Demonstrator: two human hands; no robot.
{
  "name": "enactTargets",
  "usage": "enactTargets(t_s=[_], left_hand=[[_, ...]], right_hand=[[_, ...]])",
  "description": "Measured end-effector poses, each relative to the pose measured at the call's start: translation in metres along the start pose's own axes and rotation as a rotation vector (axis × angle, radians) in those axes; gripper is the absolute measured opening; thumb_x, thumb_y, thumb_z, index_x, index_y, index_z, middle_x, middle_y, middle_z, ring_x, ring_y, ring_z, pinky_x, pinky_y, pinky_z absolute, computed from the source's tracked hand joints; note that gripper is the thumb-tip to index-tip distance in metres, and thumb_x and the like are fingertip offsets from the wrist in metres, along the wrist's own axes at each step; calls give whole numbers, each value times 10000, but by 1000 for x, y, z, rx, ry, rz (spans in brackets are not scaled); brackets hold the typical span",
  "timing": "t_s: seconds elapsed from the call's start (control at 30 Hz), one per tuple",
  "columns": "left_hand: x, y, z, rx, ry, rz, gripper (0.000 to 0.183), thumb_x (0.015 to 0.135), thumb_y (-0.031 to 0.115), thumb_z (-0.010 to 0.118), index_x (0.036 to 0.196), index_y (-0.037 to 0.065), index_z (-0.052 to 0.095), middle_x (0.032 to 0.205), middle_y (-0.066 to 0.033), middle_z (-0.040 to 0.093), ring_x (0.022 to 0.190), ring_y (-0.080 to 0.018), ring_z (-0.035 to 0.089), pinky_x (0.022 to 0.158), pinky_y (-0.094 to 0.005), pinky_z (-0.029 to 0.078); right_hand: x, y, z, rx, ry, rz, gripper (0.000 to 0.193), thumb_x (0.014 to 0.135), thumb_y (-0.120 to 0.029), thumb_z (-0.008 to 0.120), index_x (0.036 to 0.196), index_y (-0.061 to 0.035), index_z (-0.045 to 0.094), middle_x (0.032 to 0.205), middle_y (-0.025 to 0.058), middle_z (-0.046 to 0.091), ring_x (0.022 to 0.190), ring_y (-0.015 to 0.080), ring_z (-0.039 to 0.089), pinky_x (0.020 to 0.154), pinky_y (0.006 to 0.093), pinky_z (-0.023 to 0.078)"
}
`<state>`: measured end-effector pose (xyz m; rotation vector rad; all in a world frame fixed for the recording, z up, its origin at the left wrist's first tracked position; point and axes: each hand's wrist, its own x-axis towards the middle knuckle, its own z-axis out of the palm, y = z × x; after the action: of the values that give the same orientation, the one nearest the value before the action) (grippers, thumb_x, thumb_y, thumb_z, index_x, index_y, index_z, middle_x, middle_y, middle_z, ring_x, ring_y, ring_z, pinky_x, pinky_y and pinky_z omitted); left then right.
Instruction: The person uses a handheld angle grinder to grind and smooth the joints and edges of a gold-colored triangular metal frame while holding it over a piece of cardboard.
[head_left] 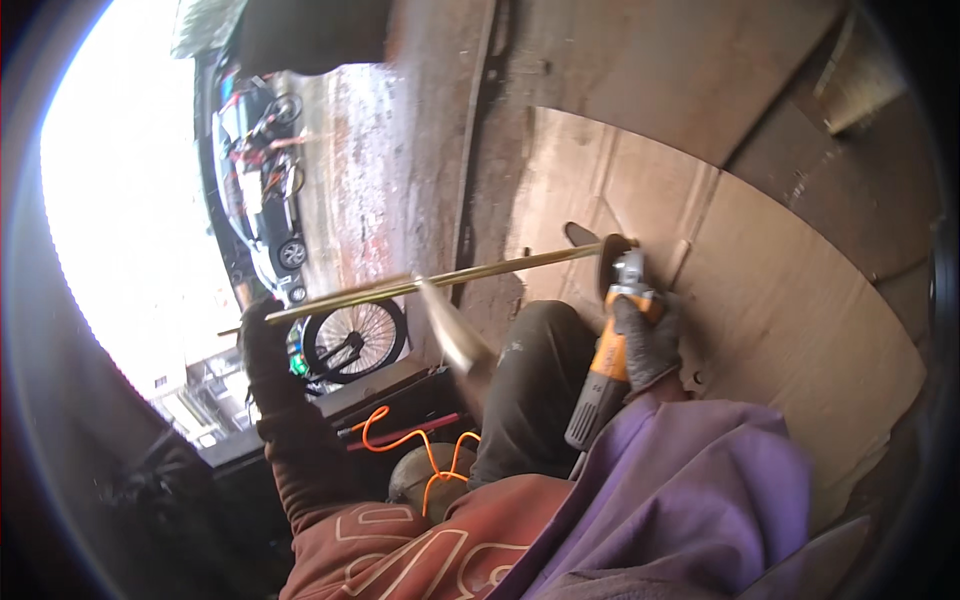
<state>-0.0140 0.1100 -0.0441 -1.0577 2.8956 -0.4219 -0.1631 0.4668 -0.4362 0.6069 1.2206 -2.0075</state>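
Observation:
A long brass-coloured metal rod runs across the middle, from the doorway side to the grinder's disc. Its far-left end is in my left hand, which is dark and closed around it. My right hand, in a grey glove, grips an orange and grey angle grinder near its head. The grinder's round disc stands edge-on at the rod's right end and appears to touch it. A pale, motion-blurred strip slants below the rod's middle; its kind is unclear.
A brown board lies on the right. My bent knee is beneath the rod. Left of it are a looped orange cord and a rounded object. Past the threshold stand a bicycle wheel and parked vehicles.

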Motion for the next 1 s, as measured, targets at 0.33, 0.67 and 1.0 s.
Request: enactTargets(t_s=[0.33,0.67,1.0], left_hand=[[48,40,-13,-712,176,-304,308,951,152,611,1163,-62,544,1095,-184,640,988,-343,668,876,-460,580],[90,30,-13,-1444,222,-311,235,978,122,579,1168,-14,552,1146,-166,614,1066,-325,642,978,-444,540],[84,35,-9,-16,35,129,388,1036,204,418,1372,35,516,1367,-146,552,1263,-244,519,1055,-371,395]], right_hand=[[18,20,-11,-123,-103,77,576,752,-186,838,1147,16,471,1036,111,612,869,164,625,763,317,543],[20,-5,-6,-145,-6,-8,545,788,-221,824,1124,33,479,1048,142,602,848,168,624,742,321,557],[-18,-36,11,137,47,128,584,783,-173,799,1185,-64,389,1061,86,551,896,141,580,769,329,535]])
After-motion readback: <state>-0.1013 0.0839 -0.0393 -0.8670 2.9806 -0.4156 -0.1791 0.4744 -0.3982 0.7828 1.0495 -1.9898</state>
